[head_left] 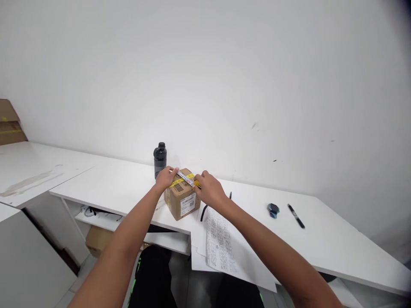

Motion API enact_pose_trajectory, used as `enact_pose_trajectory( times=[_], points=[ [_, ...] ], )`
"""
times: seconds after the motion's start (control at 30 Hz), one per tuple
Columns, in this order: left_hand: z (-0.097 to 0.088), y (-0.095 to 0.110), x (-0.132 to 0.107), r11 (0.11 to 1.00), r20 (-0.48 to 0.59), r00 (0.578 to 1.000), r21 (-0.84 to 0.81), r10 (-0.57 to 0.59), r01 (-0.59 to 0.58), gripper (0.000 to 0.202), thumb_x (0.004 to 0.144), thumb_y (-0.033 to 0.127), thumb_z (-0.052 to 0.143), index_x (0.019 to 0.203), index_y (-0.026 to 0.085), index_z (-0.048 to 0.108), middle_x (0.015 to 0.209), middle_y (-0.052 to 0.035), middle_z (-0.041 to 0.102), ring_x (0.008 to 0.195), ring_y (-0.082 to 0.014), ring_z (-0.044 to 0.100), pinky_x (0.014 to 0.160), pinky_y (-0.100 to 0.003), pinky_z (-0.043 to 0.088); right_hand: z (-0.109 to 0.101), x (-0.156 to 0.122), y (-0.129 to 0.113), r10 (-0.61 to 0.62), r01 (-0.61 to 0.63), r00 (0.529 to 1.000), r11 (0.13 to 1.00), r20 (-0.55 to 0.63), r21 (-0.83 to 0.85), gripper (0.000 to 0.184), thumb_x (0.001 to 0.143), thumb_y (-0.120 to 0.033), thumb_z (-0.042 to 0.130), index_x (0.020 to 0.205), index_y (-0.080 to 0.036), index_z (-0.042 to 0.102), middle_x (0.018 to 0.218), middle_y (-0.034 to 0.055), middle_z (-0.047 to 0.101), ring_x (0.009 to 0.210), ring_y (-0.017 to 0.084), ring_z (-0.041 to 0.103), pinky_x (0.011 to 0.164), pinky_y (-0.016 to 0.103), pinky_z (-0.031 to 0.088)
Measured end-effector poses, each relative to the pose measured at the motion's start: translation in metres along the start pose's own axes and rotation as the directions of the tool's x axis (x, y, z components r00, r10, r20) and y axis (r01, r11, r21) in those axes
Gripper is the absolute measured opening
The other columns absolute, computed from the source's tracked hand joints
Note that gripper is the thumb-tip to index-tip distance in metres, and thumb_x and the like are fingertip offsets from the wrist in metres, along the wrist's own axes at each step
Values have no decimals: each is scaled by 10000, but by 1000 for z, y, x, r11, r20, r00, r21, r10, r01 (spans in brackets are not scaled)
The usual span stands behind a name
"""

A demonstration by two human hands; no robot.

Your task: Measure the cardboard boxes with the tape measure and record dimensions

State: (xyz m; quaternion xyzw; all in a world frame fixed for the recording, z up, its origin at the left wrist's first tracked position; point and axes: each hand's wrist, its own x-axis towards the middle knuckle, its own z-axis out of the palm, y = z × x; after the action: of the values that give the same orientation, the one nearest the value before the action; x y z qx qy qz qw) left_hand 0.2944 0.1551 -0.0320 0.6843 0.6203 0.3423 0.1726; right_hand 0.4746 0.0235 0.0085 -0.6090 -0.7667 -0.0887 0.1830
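Observation:
A small cardboard box [176, 203] with yellow tape and a white label sits on the white desk. Across its top lies the white blade of a tape measure [185, 178]. My left hand [166, 178] is closed in a pinch on the blade's end at the box's far left edge. My right hand [210, 188] grips the yellow tape measure case at the right edge of the top; the fingers hide most of the case. Just behind my left hand stands a dark water bottle [160, 159].
Printed sheets [221, 244] overhang the desk's front edge, below my right forearm. To the right lie a small dark blue object [273, 210] and a black marker [296, 216]. A larger carton [11, 124] stands far left; another box [98, 240] is under the desk.

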Motion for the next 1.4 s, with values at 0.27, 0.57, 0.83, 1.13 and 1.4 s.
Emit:
enact_pose_trajectory(
  times=[0.27, 0.57, 0.83, 1.13, 1.4],
  points=[
    [9, 8, 4, 998, 7, 1000, 68, -4, 4, 337, 884, 459, 446, 908, 224, 686, 1009, -68, 719, 891, -234, 628, 712, -302, 406, 6, -7, 1, -24, 24, 1000, 1000, 4, -9, 226, 906, -266, 517, 1095, -179, 606, 1051, 109, 553, 859, 213, 562, 626, 284, 376],
    [17, 4, 7, 992, -11, 998, 110, 69, -67, 352, 882, 459, 453, 846, 205, 692, 957, -73, 725, 847, -229, 623, 673, -302, 397, 21, -2, 4, -41, 40, 997, 999, -64, -3, 183, 874, -219, 544, 1020, -147, 629, 1001, 115, 546, 832, 212, 538, 678, 291, 402],
    [20, 2, 9, 990, 24, 997, 119, 67, -70, 382, 910, 489, 409, 880, 205, 663, 984, -73, 721, 856, -228, 631, 723, -311, 420, 25, -2, 5, -41, 41, 994, 999, -103, 1, 191, 856, -206, 548, 1018, -156, 636, 981, 106, 550, 802, 209, 536, 653, 286, 399],
    [0, -4, -7, 980, 90, 991, 162, 99, -113, 731, 923, 632, 91, 1023, 149, 630, 1081, -178, 686, 993, -324, 627, 793, -383, 438, 4, 7, 18, 21, 18, 976, 984, -219, 175, 223, 841, -241, 573, 1033, -183, 670, 981, 80, 576, 866, 215, 584, 736, 319, 459],
    [-28, -100, -46, 983, -7, 1000, 184, 25, -23, 435, 922, 520, 339, 1039, 208, 619, 1206, -141, 642, 1218, -337, 511, 1029, -486, 326, -4, 0, 16, -105, 197, 952, 930, -288, 311, 207, 842, -284, 586, 1013, -203, 668, 965, 64, 591, 856, 199, 597, 782, 339, 485]
  ],
)
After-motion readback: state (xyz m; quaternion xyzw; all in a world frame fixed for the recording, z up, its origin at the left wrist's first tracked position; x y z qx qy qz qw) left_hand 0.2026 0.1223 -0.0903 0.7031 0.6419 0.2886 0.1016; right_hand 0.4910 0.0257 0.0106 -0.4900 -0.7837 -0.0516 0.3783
